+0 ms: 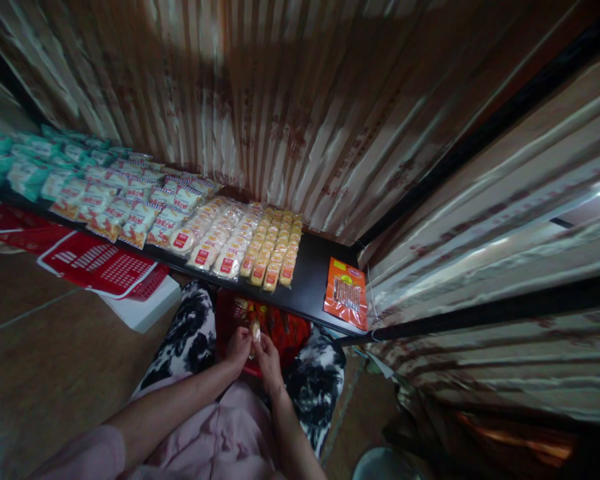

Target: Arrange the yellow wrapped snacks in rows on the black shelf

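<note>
My left hand [239, 348] and my right hand [269, 360] meet over my lap, both closed on a small snack packet [255, 329] held between them. Right below the hands sits a red basket [280, 328] between my knees, with more packets inside. In front of me a low black shelf [313, 280] carries rows of yellow-and-red snack packs [274, 248], clear packs with red labels [215, 240] and, farther left, teal packs [27, 167]. A single orange packet [347, 293] lies alone at the shelf's right end.
Corrugated metal sheeting [300, 113] forms the wall behind and to the right of the shelf. Red plastic baskets [97, 265] and a white box [143, 308] lie on the brown tiled floor at left. A pale round container [385, 463] is at the bottom right.
</note>
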Demonstrator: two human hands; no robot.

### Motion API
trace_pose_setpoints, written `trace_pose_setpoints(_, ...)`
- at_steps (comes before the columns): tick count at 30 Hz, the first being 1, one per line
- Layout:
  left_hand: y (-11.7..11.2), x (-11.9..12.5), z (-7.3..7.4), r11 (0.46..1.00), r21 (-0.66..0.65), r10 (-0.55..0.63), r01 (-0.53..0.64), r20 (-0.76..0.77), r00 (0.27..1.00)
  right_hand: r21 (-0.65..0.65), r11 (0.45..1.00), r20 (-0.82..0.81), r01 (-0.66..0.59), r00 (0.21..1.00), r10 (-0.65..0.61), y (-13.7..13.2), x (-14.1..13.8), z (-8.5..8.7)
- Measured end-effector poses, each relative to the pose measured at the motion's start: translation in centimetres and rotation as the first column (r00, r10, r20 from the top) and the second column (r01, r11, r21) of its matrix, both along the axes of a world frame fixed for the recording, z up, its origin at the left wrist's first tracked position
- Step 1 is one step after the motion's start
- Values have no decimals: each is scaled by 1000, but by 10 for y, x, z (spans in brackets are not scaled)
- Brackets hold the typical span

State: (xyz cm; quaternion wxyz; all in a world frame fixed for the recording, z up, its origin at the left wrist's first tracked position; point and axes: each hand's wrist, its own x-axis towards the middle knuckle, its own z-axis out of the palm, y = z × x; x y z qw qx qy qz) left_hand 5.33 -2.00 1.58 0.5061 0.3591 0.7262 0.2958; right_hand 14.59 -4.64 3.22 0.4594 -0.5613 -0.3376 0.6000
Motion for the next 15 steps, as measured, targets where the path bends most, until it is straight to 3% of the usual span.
trace_pose_setpoints(6, -1, 1, 21, 999, 33, -32, 34, -68, 997, 53, 999, 114, 1, 993, -8, 5, 2, 2)
trace_pose_setpoints(11, -3, 7, 32, 988, 151, -26, 36, -71, 997, 77, 996, 209, -36, 978, 19, 6, 10, 7)
trace_pose_setpoints(15, -5, 10, 36, 975, 201, -78, 91, -71, 994, 134, 991, 403, -18, 914, -38, 6, 19, 10)
